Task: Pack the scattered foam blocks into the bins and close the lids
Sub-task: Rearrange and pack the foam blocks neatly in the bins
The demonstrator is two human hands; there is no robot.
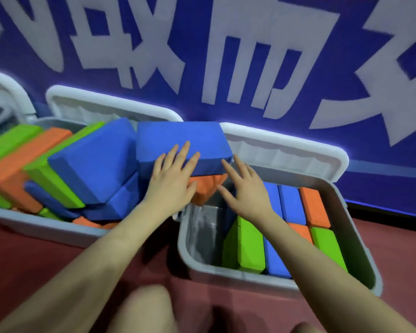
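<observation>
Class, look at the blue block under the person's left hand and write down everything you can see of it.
The blue block is a thick rectangular slab of matte, foam-looking material with softly rounded edges. It lies flat, high on the pile at the right end of the left bin, resting on an orange block. The left hand lies on its near edge, fingers straight; the right hand reaches its right corner.

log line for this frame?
left hand flat on blue block | right hand open beside it | right bin part-filled | lids open
</observation>
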